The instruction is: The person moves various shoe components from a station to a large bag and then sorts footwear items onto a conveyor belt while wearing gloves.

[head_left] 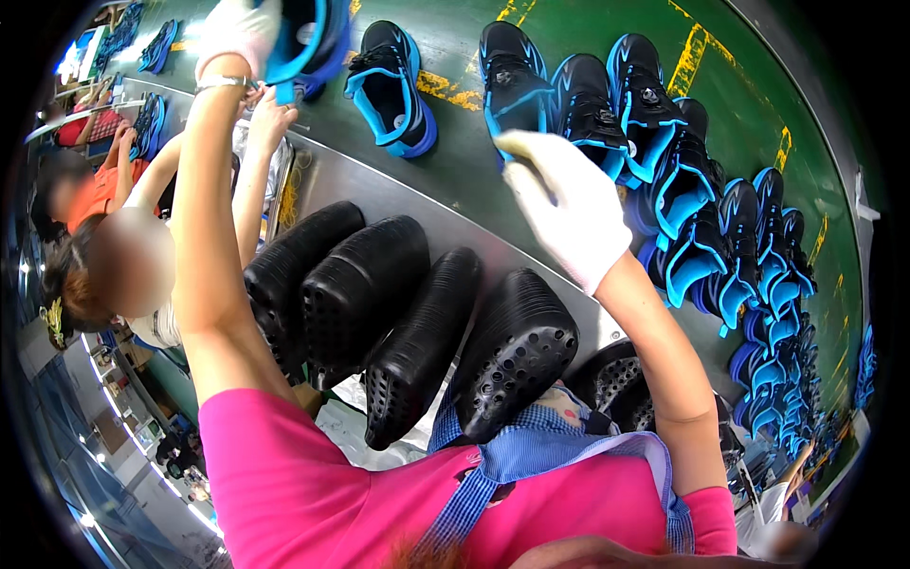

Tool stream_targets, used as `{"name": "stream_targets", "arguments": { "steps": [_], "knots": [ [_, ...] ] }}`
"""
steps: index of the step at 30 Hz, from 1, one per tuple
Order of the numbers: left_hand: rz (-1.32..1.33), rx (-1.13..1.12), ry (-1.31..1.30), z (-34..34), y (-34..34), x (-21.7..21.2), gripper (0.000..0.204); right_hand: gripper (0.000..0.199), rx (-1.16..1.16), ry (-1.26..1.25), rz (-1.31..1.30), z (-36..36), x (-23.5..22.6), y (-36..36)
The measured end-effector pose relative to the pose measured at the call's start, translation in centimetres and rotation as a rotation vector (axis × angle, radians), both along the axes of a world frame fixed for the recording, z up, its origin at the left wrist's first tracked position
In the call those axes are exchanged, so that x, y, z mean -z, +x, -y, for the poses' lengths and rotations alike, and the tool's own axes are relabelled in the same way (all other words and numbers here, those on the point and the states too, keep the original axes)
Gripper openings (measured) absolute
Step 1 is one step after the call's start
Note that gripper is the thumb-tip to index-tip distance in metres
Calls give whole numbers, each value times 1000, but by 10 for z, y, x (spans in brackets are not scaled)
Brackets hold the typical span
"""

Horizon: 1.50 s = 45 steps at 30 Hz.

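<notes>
White-gloved left hand (237, 33) grips a blue-and-black shoe (308, 38) at the conveyor's (455, 180) far edge, right hand (569, 204) loosely cupped, empty, nearing the next shoe (512, 76), likely mid-pickup.

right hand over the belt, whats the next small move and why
Probably lower the right hand onto the black and blue shoe just beyond its fingertips. That gloved hand hovers over the green belt holding nothing, while the left hand already grips another blue shoe up high, so only the right is free to take one.

Four black perforated shoe lasts (398, 313) lay at frame centre; a co-worker (114, 275) sat at left.
</notes>
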<state>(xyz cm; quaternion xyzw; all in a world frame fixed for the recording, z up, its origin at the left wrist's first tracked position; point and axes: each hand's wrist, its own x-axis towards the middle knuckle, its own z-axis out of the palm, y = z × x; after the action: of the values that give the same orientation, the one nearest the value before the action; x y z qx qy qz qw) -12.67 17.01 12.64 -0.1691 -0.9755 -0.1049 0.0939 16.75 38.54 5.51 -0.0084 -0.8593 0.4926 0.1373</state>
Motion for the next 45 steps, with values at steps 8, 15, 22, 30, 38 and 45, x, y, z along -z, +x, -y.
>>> {"name": "stream_targets", "arguments": {
  "steps": [8, 15, 22, 30, 38, 45],
  "knots": [
    [184, -136, -79, 37, -70, 127, 61, 25, 72, 262, 140, -30, 38, 34],
    [84, -154, -410, 46, -44, 98, 69, 29, -63, 369, 180, -10, 65, -1],
    [881, -161, 15, -6, 32, 130, 75, 38, -300, 129, 652, -20, 71, -26],
    [600, 494, 169, -39, 89, 165, 54, 28, -203, 309, 539, -11, 87, 3],
    [804, 207, -145, -52, 114, 123, 72, 29, -71, 283, 273, -30, 54, 37],
    [426, 861, -71, -176, 231, 76, 35, 22, 447, 459, 443, -113, 35, 152]
  ]
}}
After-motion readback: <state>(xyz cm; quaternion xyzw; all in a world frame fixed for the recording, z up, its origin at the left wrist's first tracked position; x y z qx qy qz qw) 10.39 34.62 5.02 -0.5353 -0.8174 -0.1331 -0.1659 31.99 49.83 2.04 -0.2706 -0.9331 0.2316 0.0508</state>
